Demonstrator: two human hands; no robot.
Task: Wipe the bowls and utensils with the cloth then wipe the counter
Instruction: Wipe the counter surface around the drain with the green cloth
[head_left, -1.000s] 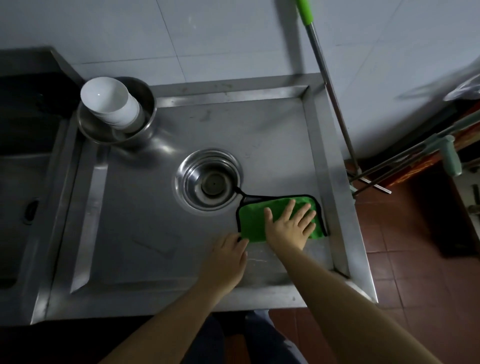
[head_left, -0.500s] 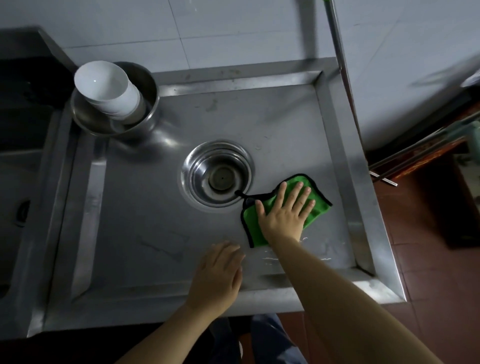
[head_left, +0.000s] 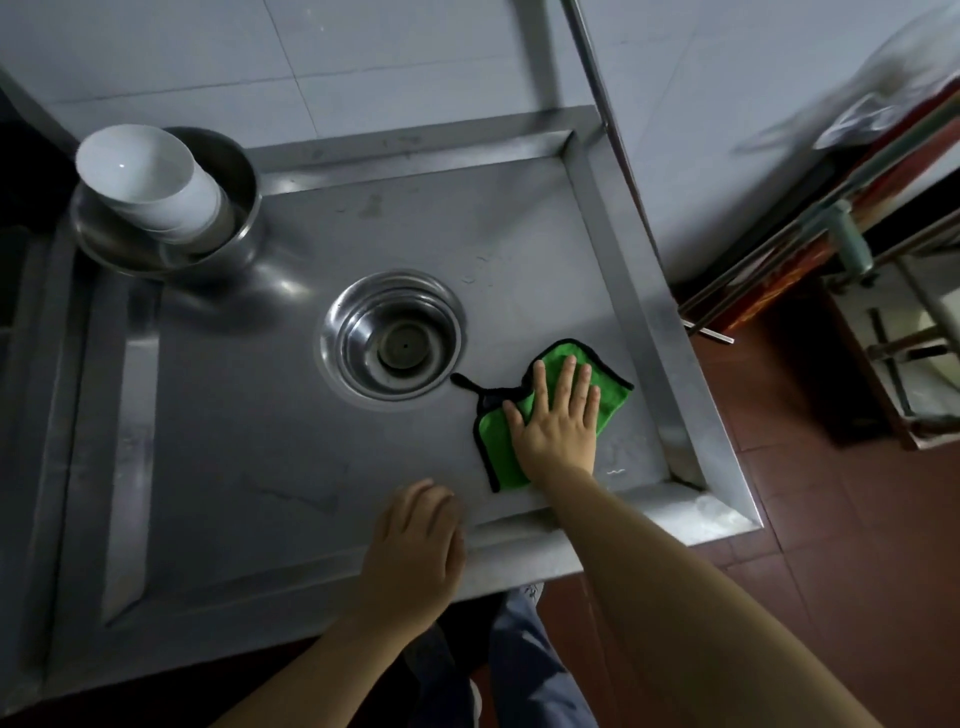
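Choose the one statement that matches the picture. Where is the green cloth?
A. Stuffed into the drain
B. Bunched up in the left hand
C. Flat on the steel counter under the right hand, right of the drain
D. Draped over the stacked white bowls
C: the right hand presses with straight fingers on the green cloth, which lies flat on the steel counter to the right of the drain.
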